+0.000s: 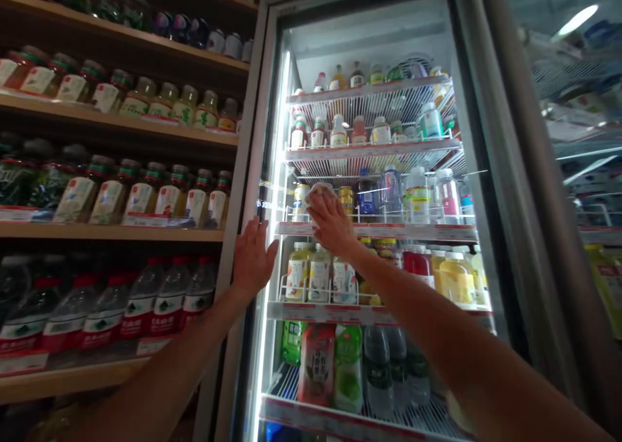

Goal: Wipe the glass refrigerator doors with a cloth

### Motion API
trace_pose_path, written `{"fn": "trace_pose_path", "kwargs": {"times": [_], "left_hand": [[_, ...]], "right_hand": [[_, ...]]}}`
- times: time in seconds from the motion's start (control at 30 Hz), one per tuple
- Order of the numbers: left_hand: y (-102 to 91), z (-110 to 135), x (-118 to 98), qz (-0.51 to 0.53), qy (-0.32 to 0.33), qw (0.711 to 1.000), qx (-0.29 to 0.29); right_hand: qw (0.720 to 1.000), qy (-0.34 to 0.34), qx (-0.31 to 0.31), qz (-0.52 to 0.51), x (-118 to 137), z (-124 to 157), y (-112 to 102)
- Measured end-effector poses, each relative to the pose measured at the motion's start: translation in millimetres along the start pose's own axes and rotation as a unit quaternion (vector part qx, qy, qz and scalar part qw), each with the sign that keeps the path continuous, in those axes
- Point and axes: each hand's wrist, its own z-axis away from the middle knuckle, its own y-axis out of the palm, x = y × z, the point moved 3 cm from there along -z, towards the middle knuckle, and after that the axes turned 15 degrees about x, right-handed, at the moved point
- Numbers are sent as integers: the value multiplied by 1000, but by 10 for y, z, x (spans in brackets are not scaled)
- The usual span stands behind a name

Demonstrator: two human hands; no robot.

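A tall glass-door drinks fridge stands in front of me, its glass door (pixel 369 43) closed over lit shelves. My right hand (pixel 333 225) presses a pale, crumpled cloth (pixel 321 188) to the glass, at the height of the middle shelves. Most of the cloth is hidden under my fingers and palm. Over on the left, my left hand (pixel 253 257) rests open, fingers up, against the metal door frame (pixel 265 137); nothing is in it. Behind the glass near my right hand are juice bottles (pixel 319 277) and a gold can (pixel 346 201).
Wooden shelves (pixel 111 231) on the left carry rows of bottled drinks, with red-capped water bottles (pixel 168 302) low down. Green and red drink packs (pixel 317 367) stand on the fridge's lower shelf. To the right, another glass panel (pixel 573 170) shows stocked shelves and reflections.
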Motion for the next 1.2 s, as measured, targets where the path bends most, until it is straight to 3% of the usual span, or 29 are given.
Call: {"fn": "trace_pose_path", "kwargs": {"times": [0.13, 0.23, 0.33, 0.4, 0.47, 0.57, 0.63, 0.7, 0.73, 0.8, 0.93, 1.0, 1.07, 1.2], "left_hand": [[246, -222, -694, 103, 97, 990, 12], [461, -394, -1030, 179, 80, 981, 10], [554, -550, -1070, 217, -7, 975, -42], [566, -635, -1092, 222, -43, 972, -67], [586, -700, -1259, 210, -44, 974, -71], [686, -751, -1890, 162, 53, 984, -53], [785, -750, -2400, 124, 158, 979, -33], [850, -746, -2722, 99, 238, 966, -21], [853, -756, -2760, 88, 265, 960, -17], [786, -819, -2556, 71, 280, 957, -16], [494, -1021, -1559, 57, 182, 981, -33], [400, -1050, -1266, 62, 120, 989, -60], [422, -998, -1341, 66, 86, 991, -75], [681, -765, -2210, 46, 126, 989, -57]], "right_hand": [[997, -66, 32, -1, 288, 340, 168], [994, -95, 47, 9, 118, 613, 74], [994, -87, 43, 55, -427, 961, -184], [996, 40, 8, 78, -939, 1197, -384], [982, 165, -27, 85, -1378, 1397, -528], [972, 210, -36, 94, -1670, 1532, -577], [974, 202, -40, 100, -1686, 1545, -557], [972, 205, -49, 102, -1664, 1552, -542], [972, 207, -50, 102, -1656, 1561, -539], [972, 207, -40, 103, -1648, 1597, -537], [973, 202, -11, 109, -1625, 1700, -522], [971, 212, -6, 115, -1599, 1731, -507], [968, 221, -5, 121, -1572, 1737, -493], [965, 229, -3, 129, -1551, 1726, -484]]}}
